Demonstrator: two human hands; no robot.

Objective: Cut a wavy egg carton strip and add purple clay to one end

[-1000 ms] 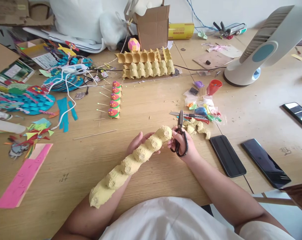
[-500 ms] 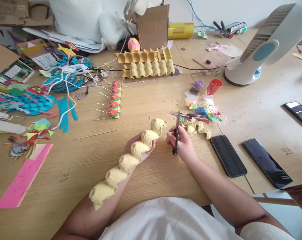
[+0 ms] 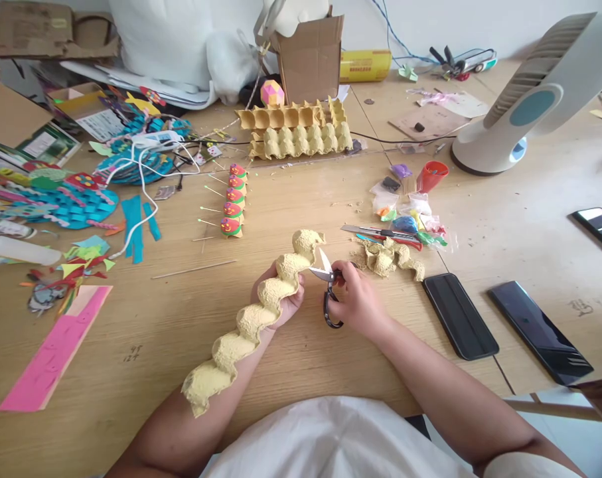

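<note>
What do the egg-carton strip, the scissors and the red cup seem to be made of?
Egg-carton strip: probably moulded paper pulp, matt, judging by its grainy surface and ragged edge.
Scissors: the blades look like metal, pale and shiny; the black, glossy handles could be plastic or coated metal.
Red cup: likely plastic, from its smooth, evenly coloured wall, though not certain.

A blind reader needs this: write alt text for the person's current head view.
The left grip holds an egg-carton strip; the right grip holds open scissors beside its far end. On the table are scraps, phones, red-green cups and a fan.
</note>
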